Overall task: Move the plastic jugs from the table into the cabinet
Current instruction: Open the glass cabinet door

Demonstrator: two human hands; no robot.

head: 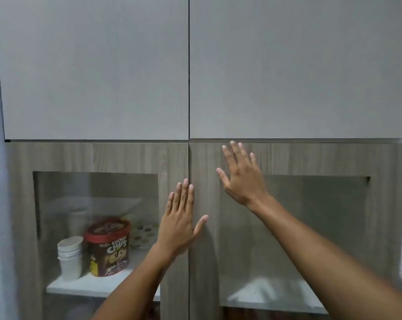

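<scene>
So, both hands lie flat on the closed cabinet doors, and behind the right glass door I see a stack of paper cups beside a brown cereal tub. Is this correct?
One detail is wrong: the paper cups and cereal tub stand behind the left glass door, not the right one. The head view shows it. The left hand and right hand do lie flat on the closed doors.

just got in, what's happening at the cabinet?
A person has both hands flat on the wood frames of the glass-front cabinet doors. The left hand rests on the left door by the centre seam; the right hand sits higher on the right door. Both doors look shut. Behind the left glass stand a stack of paper cups and a Choco Chips tub. No plastic jugs are in view.
</scene>
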